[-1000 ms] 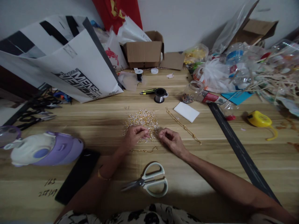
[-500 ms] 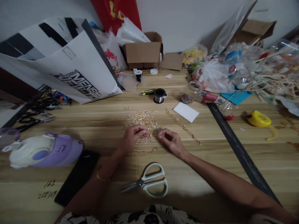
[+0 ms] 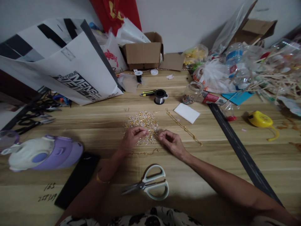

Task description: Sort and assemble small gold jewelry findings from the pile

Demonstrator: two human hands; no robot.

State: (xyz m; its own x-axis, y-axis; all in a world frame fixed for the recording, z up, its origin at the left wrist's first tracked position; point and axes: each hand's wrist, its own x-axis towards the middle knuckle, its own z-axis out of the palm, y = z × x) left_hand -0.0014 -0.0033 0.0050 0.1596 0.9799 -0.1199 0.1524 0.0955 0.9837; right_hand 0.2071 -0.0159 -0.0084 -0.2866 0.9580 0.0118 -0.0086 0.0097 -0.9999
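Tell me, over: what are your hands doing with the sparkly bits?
Both hands, left hand and right hand, pinching at pile of gold findings. Scissors lying nearer, apart.

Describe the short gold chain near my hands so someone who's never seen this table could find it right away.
Start at the wooden table and find the white-handled scissors near its front edge. Just beyond them, below the left hand, lies the short gold chain, stretched sideways. Unlike the heap of loose gold and silver bits above it and the longer chain slanting off to the right, it is thin, short and nearly level.

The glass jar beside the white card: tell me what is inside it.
The glass jar lies tipped on its side; small multicoloured beads gather at its lower end. The rest looks empty, though glare blurs it.
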